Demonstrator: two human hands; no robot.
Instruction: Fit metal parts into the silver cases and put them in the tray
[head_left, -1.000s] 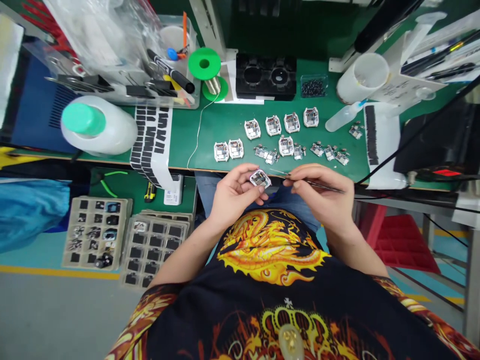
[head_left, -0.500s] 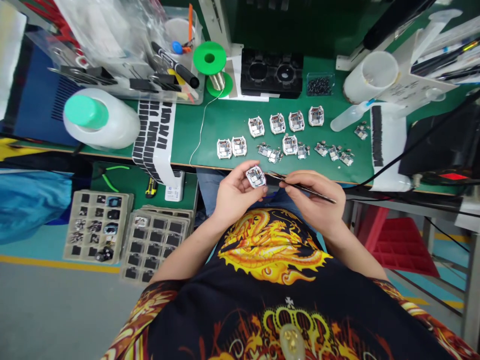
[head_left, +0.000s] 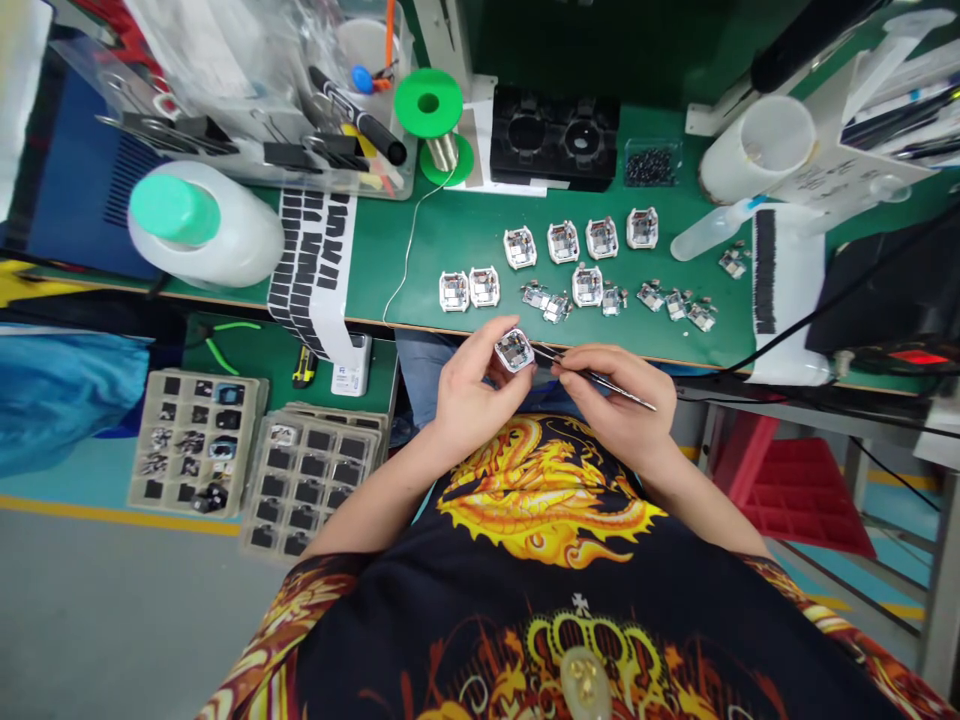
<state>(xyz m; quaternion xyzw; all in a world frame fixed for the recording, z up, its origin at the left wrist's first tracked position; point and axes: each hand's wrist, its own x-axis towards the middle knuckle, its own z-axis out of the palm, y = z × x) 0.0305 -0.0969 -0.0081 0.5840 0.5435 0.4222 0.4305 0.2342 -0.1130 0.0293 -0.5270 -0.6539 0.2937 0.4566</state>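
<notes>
Case with circuit parts (head_left: 514, 350) is pinched by the left hand (head_left: 476, 390) at the near edge of the green workbench (head_left: 442, 235); tweezers (head_left: 622, 392) are pinched by the right hand (head_left: 636, 420), with tips close to the case.

No text or number is legible. Handwritten characters on the white pen holder (head_left: 823, 172), right side: too blurred to read. Printed marks on the small white box (head_left: 350, 372), lower left: too small. Red-lit panel (head_left: 919, 357), far right: content indistinct.
</notes>
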